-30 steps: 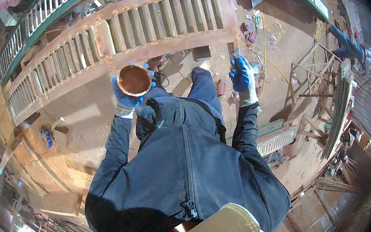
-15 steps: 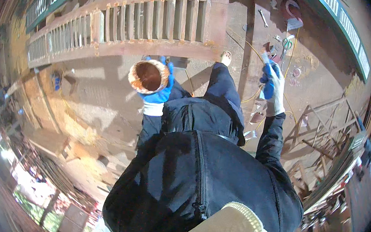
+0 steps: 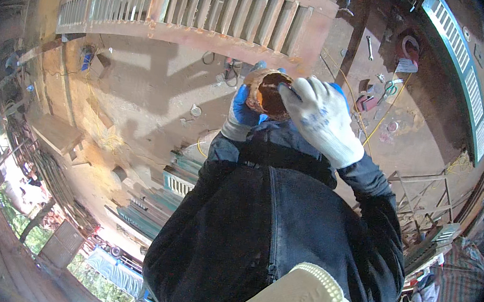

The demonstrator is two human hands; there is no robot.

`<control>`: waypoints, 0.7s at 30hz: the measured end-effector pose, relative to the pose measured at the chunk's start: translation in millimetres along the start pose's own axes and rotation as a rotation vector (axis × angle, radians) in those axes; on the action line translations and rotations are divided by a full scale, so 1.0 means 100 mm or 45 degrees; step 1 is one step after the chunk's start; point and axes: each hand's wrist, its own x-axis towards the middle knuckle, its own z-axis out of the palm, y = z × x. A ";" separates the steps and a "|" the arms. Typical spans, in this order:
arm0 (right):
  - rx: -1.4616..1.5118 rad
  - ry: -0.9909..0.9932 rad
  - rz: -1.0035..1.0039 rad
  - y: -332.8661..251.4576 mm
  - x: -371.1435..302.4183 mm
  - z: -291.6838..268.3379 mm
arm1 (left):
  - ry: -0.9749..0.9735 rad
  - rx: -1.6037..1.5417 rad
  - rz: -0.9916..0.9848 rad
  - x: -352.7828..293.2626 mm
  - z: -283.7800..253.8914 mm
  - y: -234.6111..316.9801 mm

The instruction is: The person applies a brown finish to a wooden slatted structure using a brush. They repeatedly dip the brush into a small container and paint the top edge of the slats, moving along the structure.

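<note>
A round pot with a crusted, stained rim and a reddish-brown inside is held in front of my body. My left hand, in a blue and white glove, closes round its left side. Over its right rim, my gloved right hand bends its fingers in toward the opening. Those fingers are closed; the small pale tool seen in them earlier is hidden by the hand and pot now. Beyond the pot lies a brown louvred shutter panel with orange-brown patches along its frame.
Green louvred shutters stand at the far right. On the floor near them are a wrench, green-handled scissors and a yellow cord. Wooden frames lean at right, and more slatted panels lie at left.
My left hand has brought the pot rightward to the middle. My right hand has swung left from the side to the pot's opening. The view has shifted, and the shutter sits farther up.
</note>
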 end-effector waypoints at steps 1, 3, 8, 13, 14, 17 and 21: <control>-0.094 -0.042 -0.037 -0.06 0.07 0.10 | -0.122 -0.154 0.124 -0.02 -0.05 0.00; -0.200 -0.113 -0.061 -0.10 0.17 0.25 | -0.048 0.052 0.072 0.07 -0.05 0.05; 0.055 -0.376 0.092 -0.26 0.49 0.24 | 0.151 0.016 0.000 0.12 -1.07 -0.15; 0.434 -0.134 0.484 -0.13 0.66 0.13 | -0.001 -0.377 0.196 0.14 -0.38 0.45; 0.524 -0.127 0.573 -0.09 0.70 0.12 | -0.003 -0.443 0.192 0.18 -0.41 0.49; 0.955 0.004 0.765 0.16 0.59 0.41 | 0.083 -0.420 0.178 0.26 -0.50 0.57; 1.517 -0.222 1.121 0.41 0.64 0.59 | 0.227 -0.451 0.195 0.40 -0.48 0.66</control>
